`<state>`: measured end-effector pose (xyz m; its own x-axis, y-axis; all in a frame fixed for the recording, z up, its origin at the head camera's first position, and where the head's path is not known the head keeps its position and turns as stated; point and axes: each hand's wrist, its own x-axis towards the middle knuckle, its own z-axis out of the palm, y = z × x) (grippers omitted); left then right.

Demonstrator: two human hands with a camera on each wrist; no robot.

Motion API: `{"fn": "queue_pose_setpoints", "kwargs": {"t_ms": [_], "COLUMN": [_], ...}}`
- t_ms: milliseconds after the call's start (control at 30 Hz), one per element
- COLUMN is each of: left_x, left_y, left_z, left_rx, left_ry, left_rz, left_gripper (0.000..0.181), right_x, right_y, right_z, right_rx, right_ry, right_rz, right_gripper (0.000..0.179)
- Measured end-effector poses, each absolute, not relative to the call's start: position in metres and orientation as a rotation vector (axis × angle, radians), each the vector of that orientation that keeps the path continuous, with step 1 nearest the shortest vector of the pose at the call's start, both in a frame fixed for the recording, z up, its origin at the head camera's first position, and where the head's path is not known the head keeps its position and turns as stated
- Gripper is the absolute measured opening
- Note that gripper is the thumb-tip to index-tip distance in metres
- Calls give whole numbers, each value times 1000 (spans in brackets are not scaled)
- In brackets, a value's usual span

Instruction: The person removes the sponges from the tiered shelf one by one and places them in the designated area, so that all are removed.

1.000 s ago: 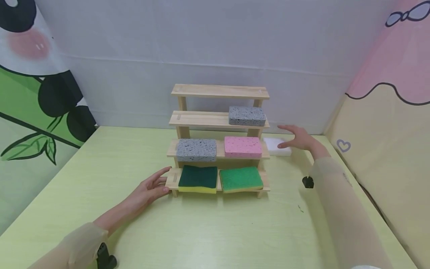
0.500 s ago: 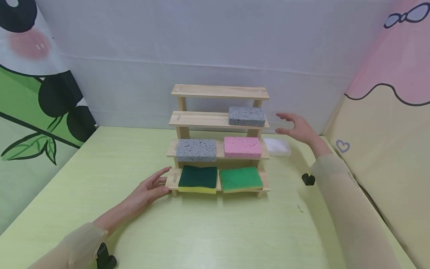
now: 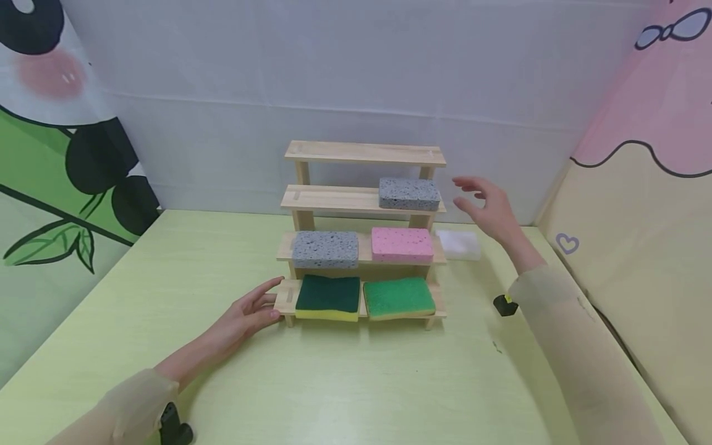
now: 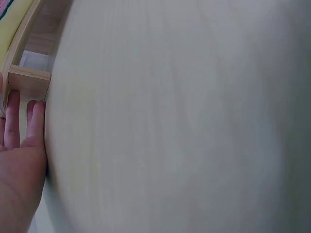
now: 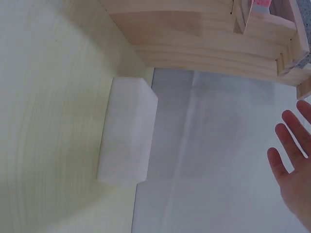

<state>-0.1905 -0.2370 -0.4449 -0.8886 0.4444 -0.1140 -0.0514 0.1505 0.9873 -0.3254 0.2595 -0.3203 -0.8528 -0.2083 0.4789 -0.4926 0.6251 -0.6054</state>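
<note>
A four-tier wooden rack (image 3: 328,196) stands before me. My left hand (image 3: 245,318) touches the left end of its lowest tier; in the left wrist view the straight fingers (image 4: 13,121) reach its leg. Holding nothing, my right hand (image 3: 489,207) is raised beside the rack's right end, fingers spread. Near it, a grey sponge (image 3: 408,194) lies on the second tier from the top. Below lie a speckled grey sponge (image 3: 325,249) and a pink sponge (image 3: 402,245). The lowest tier bears a dark green and yellow scouring sponge (image 3: 328,296) and a bright green one.
A white sponge-like block (image 5: 127,128) lies on the table (image 3: 356,383) to the right of the rack, below my right hand. A pale cloth wall (image 3: 356,74) rises behind, with printed panels at both sides.
My right hand has risen from beside the white block to about the height of the second tier from the top. The left hand and the sponges have stayed in place.
</note>
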Motion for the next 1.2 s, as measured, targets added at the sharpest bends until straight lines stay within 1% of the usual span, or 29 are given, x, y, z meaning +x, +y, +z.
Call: {"fn": "queue_pose_setpoints", "kwargs": {"t_ms": [133, 233, 567, 767, 900, 1200], "left_x": [-190, -190, -192, -191, -191, -192], "left_y": [-237, -237, -238, -238, -238, -238], "left_z": [-445, -445, -446, -445, -445, -447], "left_rx": [369, 365, 334, 331, 331, 354], "left_ry": [2052, 2055, 2054, 2054, 2051, 2034], "left_rz": [1795, 1791, 1791, 1787, 1792, 1805], "left_gripper": [69, 69, 69, 69, 70, 70], "right_x": [-320, -318, -315, -316, -316, -317], "right_y": [250, 243, 229, 223, 220, 220], "right_z": [-322, -324, -323, -324, -324, -327], "right_rx": [605, 629, 671, 660, 660, 628], "right_ry": [-2380, -2346, -2434, -2479, -2488, -2460], "right_rz": [1111, 1130, 1168, 1181, 1170, 1148], "right_gripper": [40, 43, 64, 71, 71, 64]}}
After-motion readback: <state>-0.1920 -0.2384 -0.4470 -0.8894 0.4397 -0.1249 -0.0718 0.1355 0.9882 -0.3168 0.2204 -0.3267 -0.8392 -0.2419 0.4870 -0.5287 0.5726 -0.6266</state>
